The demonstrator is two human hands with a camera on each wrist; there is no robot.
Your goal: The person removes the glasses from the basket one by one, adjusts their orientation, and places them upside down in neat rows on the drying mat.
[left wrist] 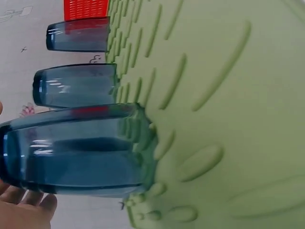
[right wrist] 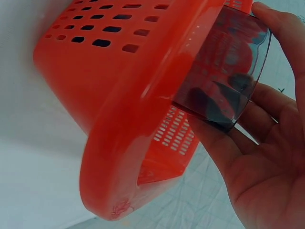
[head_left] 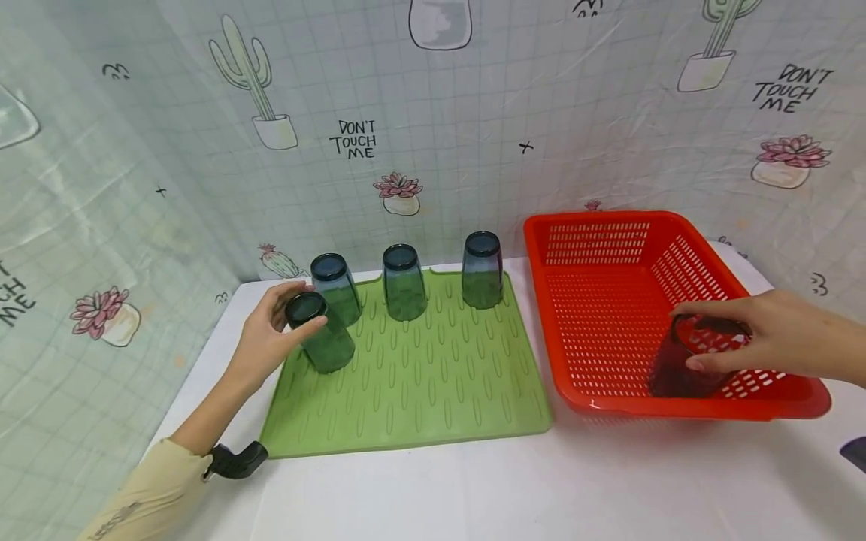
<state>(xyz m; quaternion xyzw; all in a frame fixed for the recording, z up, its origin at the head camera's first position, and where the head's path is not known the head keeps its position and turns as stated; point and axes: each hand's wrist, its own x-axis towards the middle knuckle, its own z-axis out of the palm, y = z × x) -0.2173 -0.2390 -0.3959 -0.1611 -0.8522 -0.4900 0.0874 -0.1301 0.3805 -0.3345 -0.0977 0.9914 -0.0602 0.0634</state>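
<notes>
Hands both grip tumblers: left hand point(head_left: 267, 334) steadies an inverted tumbler point(head_left: 319, 332) (draining) at the green mat point(head_left: 419, 391)'s left edge; right hand point(head_left: 758, 334) clasps a dark tumbler point(head_left: 683, 361) inside the red basket point(head_left: 609, 300).

Staged tabletop set: cactus-print sheet point(head_left: 473, 113) backing a white table point(head_left: 473, 488).

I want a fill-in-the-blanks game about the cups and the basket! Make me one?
1. The mat under the upside-down cups is ____ in colour.
2. Counting the one the left hand holds, ____ cups stand on the mat.
3. The right hand grips a cup inside the ____ basket.

Missing words: green; four; red
</notes>
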